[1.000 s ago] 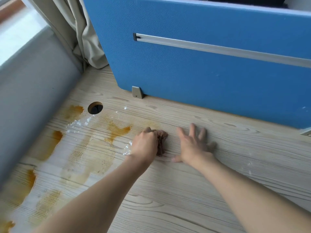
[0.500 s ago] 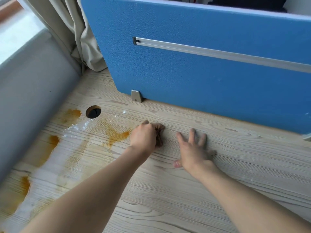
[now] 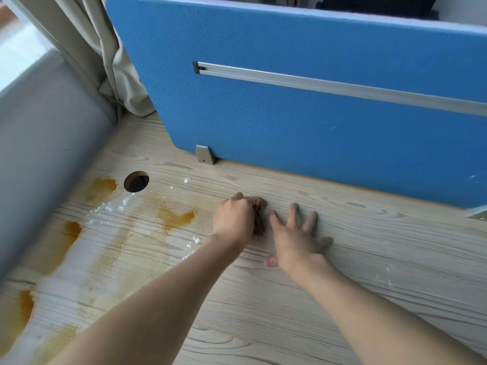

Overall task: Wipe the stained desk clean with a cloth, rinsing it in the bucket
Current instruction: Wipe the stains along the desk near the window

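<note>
The left hand (image 3: 233,219) was closed around a bunched brown cloth (image 3: 258,214), pressing it against the desk (image 3: 369,259); only the cloth's crumpled right edge showed past the knuckles. The right hand (image 3: 295,238) lay open and flat just beside it, fingers spread and holding nothing, seemingly bracing the body.

What the next stroke hinged on was direction — the orange-brown stains (image 3: 176,217) all lay to the left of the cloth, the nearest blotch a short way off and the others strung out toward the grey side wall (image 3: 39,154) and the near-left desk edge. The left hand was plainly the nearer one, so a sweep leftward looked like the natural move. The stained band ran roughly diagonally, from the round cable hole (image 3: 136,181) down to the lower-left corner.

The desk was pale laminate with printed wood grain, smooth and glossy where wet; flecks of white foam (or cleaner residue, hard to tell) sat near the hole. The stains looked thin and watery, darker at their rims. Behind stood a blue fabric partition (image 3: 290,114) with a metal rail. No bucket was in view.
</note>
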### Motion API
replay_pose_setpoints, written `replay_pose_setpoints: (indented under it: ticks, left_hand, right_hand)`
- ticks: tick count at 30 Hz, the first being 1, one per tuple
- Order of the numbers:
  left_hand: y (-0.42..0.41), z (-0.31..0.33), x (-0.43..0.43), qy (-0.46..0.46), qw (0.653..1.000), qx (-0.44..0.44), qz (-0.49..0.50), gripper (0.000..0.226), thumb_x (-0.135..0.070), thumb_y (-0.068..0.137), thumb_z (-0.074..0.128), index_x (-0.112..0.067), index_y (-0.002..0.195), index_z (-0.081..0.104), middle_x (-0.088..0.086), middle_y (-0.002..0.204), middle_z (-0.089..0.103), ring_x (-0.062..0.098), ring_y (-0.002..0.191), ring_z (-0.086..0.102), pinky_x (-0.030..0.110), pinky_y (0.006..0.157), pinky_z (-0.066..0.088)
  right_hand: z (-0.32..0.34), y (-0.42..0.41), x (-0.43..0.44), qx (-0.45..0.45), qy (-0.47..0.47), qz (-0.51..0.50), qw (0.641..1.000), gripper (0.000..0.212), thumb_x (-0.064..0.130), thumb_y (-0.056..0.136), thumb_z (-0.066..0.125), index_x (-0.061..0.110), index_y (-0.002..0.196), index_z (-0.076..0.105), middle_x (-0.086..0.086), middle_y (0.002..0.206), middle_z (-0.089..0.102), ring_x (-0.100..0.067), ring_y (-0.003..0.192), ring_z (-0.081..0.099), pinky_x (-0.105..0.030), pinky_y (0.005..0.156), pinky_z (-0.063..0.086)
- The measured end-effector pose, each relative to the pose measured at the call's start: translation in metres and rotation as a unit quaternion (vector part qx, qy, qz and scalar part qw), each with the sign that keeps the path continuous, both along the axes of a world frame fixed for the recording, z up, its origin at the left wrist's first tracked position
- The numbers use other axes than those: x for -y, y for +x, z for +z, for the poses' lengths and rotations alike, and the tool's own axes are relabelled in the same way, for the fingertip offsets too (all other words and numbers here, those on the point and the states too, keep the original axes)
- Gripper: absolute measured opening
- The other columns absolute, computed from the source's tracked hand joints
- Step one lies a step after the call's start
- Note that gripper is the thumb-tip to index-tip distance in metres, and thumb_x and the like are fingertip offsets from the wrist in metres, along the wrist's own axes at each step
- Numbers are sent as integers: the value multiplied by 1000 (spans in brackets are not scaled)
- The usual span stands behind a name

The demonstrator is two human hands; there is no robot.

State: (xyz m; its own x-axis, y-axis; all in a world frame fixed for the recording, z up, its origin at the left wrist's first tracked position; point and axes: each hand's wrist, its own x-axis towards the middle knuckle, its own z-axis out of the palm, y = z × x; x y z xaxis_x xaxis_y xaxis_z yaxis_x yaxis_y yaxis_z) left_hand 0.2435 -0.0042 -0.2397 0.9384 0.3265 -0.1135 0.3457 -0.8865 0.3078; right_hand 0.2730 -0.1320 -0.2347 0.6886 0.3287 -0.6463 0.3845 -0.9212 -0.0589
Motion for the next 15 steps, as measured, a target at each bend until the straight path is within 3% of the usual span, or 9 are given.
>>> replay_pose_setpoints:
  ticks: [5,8,15]
  left_hand:
    - [24,-2,-20,10,998,4,60,32,-9,97,49,-22,119,70,3,93,49,33,95,61,32,68,37]
    - [24,-2,-4,1,1000,9,13,29,-11,96,55,-24,115,72,5,94,52,34,94,61,29,69,35]
    - [41,-3,14,24,1000,-5,-4,23,-9,97,51,-11,113,67,11,112,57,35,107,55,37,78,42]
  right_hand:
    - [7,20,18,21,20,-19,999,103,61,72,79,43,150,13,-5,161,-5,-43,143,8,-69,103,33]
    - [4,29,29,38,12,-77,996,107,65,71,77,45,150,9,-8,160,-7,-46,143,4,-71,101,35]
    - [1,28,24,42,0,-76,996,110,65,73,76,43,153,4,-10,161,-10,-50,143,0,-73,100,34]
